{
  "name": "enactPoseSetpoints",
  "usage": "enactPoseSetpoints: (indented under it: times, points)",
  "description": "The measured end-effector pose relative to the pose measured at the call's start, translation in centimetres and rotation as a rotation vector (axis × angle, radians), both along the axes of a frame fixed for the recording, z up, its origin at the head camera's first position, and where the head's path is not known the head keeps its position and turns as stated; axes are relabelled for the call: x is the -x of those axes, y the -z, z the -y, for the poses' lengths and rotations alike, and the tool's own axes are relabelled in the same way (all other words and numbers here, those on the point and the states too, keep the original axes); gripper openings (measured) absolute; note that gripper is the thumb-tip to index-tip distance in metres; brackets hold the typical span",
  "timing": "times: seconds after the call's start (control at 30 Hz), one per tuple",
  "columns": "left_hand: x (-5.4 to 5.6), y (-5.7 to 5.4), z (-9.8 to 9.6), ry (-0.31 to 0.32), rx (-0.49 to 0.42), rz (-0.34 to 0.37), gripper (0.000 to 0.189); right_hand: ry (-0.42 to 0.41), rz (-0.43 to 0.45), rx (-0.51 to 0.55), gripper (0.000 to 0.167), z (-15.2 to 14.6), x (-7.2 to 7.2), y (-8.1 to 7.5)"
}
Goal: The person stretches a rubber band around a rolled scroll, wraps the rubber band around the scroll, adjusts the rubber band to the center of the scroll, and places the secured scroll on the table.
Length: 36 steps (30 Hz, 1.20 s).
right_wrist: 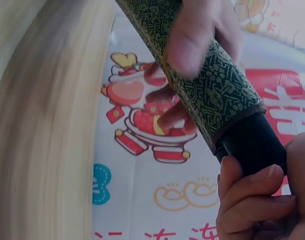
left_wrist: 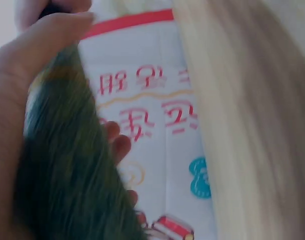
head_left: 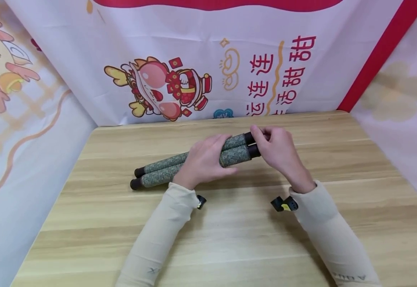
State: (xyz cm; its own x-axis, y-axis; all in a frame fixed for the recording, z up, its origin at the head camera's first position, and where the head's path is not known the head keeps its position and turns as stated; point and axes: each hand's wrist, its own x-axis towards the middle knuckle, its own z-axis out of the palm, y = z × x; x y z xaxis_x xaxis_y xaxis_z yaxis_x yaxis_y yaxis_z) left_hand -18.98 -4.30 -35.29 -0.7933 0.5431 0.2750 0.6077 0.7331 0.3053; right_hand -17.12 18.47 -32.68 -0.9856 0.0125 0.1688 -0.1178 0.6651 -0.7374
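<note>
A scroll in green patterned brocade (head_left: 163,175) has two rolls lying side by side, with dark round knobs at both ends. It slants across the table, its right end farther back. My left hand (head_left: 206,161) grips it right of its middle; the thumb points right, and in the right wrist view several fingers curl beneath the brocade (right_wrist: 222,95). At the right end, my right hand (head_left: 277,148) holds the black knobs (right_wrist: 255,145) between curled fingers and thumb. The left wrist view is blurred, showing the brocade (left_wrist: 67,155) under the left hand (left_wrist: 15,85).
The light wood-grain table (head_left: 230,239) reaches to a white printed cloth (head_left: 186,36) hung along the back. More printed cloth (head_left: 43,147) hangs at the left side, and another (head_left: 398,131) at the right. Small black devices (head_left: 284,204) are worn at the wrists.
</note>
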Motion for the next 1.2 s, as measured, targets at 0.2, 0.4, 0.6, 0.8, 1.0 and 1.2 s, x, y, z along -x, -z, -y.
enactPoseSetpoints:
  times: [0.2,0.4,0.6,0.8,1.0,1.2]
  points:
    - [0.1,0.2,0.1,-0.024,0.018,0.042,0.083,-0.002,-0.009,0.004,0.059,0.3,0.0,0.2]
    - [0.6,-0.3,1.9,-0.068,0.133,0.196,0.086,0.017,0.017,0.008,0.062,-0.7,0.3,0.4]
    - [0.6,-0.4,1.8,-0.042,0.114,0.144,0.095,0.03,-0.026,-0.003,0.062,-1.2,0.5,0.1]
    - [0.1,0.4,-0.1,-0.055,0.045,0.026,0.096,0.012,-0.017,-0.004,0.058,-0.7,0.3,0.1]
    - [0.7,0.5,0.6,-0.091,0.08,0.054,0.087,0.002,0.004,-0.007,0.064,-1.0,0.6,0.2]
    - [0.9,-0.1,1.9,-0.098,0.125,0.135,0.088,-0.002,-0.014,0.0,0.062,-1.6,1.1,0.5]
